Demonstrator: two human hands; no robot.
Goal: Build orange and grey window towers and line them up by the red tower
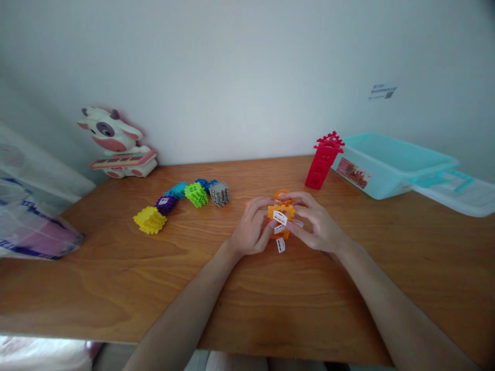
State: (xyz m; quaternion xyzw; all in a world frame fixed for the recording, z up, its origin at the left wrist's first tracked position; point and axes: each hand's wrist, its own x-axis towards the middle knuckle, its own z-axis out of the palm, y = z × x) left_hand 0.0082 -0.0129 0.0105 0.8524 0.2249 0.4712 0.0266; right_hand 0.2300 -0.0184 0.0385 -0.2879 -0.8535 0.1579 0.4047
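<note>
Both hands meet over the middle of the table at an orange plastic building panel [286, 209] with notched edges. My left hand [253, 226] is closed on its left side, fingertips along the edge. From the right, my right hand [317, 221] pinches at a small white window piece [280, 218] against the front of the panel. More orange pieces [283, 194] lie just behind and under the hands, partly hidden. A loose white window piece [280, 245] rests on the table below them.
Stacked panels in yellow [150, 220], purple [166, 204], green [196, 195] and grey [219, 194] stand left. A red tower [324, 161] stands near a turquoise bin [386, 175] with its lid [456, 193] beside it. A cow toy [118, 144] and plastic bag [34, 221] are far left.
</note>
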